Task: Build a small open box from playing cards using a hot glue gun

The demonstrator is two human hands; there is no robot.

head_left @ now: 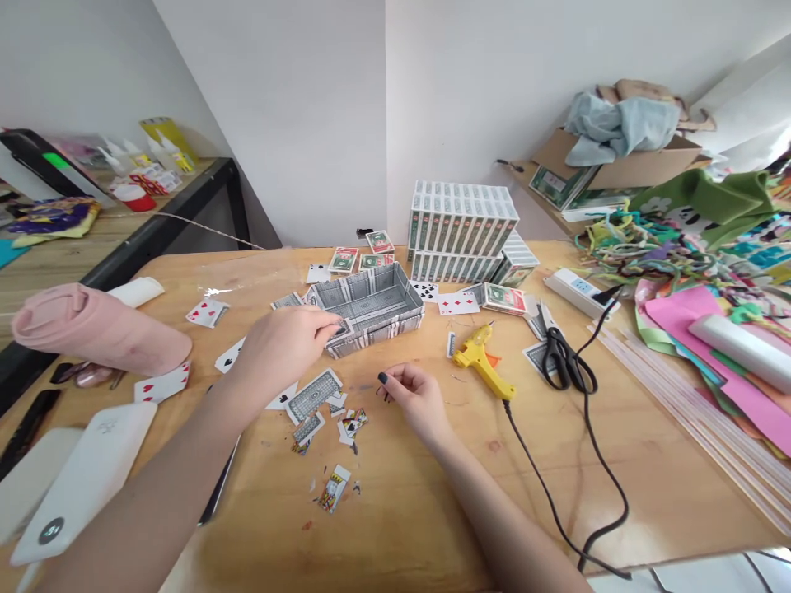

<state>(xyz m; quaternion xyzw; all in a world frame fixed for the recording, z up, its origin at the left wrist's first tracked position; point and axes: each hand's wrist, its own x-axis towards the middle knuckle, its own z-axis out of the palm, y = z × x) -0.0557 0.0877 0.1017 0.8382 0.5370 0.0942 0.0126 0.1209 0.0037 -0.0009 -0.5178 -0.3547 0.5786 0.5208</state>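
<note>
An open box made of grey-patterned playing cards (pixel 364 303) stands in the middle of the wooden table. At its near left end, my left hand (pixel 287 342) is closed in a pinch; whether the fingertips grip the wall or a small card piece there, I cannot tell. My right hand (pixel 417 399) hovers low over the table in front of the box, fingers loosely curled in and nothing visible in them. Between the hands lie a face-down card (pixel 314 395) and several cut card pieces (pixel 353 422). Nearer to me is a cut king piece (pixel 334 488).
A yellow glue gun (pixel 485 362) lies on the right, its cord trailing toward me. Black-handled scissors (pixel 559 358) and a power strip (pixel 581 292) are beyond it. Stacked card packs (pixel 461 231) stand behind the box. A pink roll (pixel 102 329) and white device (pixel 86 482) are left.
</note>
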